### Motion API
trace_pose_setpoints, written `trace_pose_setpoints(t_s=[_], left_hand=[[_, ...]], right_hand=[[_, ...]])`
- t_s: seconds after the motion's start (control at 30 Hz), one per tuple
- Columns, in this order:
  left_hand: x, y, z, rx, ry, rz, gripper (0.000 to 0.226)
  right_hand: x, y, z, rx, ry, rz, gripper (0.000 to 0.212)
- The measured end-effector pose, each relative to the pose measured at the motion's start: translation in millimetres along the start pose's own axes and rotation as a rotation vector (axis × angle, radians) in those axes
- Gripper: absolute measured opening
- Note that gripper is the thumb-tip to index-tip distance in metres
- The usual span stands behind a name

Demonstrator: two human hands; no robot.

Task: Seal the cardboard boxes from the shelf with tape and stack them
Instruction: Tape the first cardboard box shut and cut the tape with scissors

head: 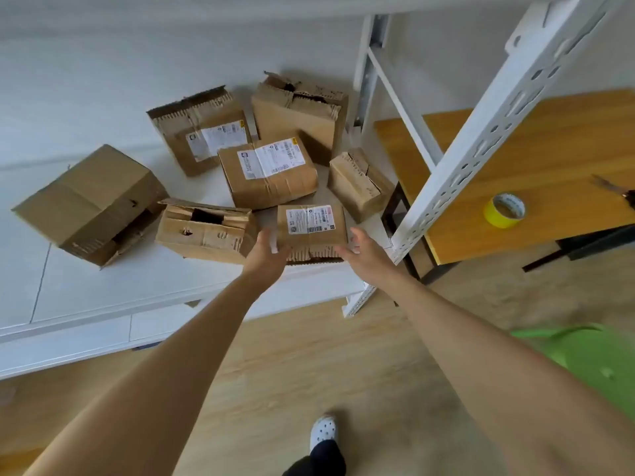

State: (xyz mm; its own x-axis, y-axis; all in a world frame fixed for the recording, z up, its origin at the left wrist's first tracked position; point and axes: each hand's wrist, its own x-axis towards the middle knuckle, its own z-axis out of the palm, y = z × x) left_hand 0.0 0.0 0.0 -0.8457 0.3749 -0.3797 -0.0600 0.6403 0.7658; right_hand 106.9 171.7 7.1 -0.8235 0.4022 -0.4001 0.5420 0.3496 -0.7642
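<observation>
Cardboard box [311, 228] with a white label, at the front right corner of the shelf [137, 286], 1 of 7 there. Its long axis runs along the front edge, directly ahead, between my hands. Left hand [266, 252] and right hand [364, 249], fingers spread and holding nothing, flank its 2 short ends, equally near; contact cannot be told.

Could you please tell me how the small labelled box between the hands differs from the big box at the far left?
The small box is far smaller than the big box. The small box bears a white label on top; the big box shows none. The small box lies between the left hand and right hand at the front of the shelf; the big box sits apart, a flap gaping. Both are worn brown cardboard.
</observation>
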Motion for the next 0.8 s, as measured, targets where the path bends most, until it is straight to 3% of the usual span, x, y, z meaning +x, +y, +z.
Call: trace_pose_setpoints(t_s=[0.23, 0.8], left_hand=[[7.7, -12.6, 3.0, -0.154, -0.038, -0.153, 0.059], [-49.5, -16.3, 34.0, -0.236, -0.004, -0.089, 0.038]], right_hand=[[10.5, 1.8, 15.1, 0.116, 0.001, 0.061, 0.054], [-48.9, 39.3, 22.6, 0.365, 0.09, 0.099, 0.053]])
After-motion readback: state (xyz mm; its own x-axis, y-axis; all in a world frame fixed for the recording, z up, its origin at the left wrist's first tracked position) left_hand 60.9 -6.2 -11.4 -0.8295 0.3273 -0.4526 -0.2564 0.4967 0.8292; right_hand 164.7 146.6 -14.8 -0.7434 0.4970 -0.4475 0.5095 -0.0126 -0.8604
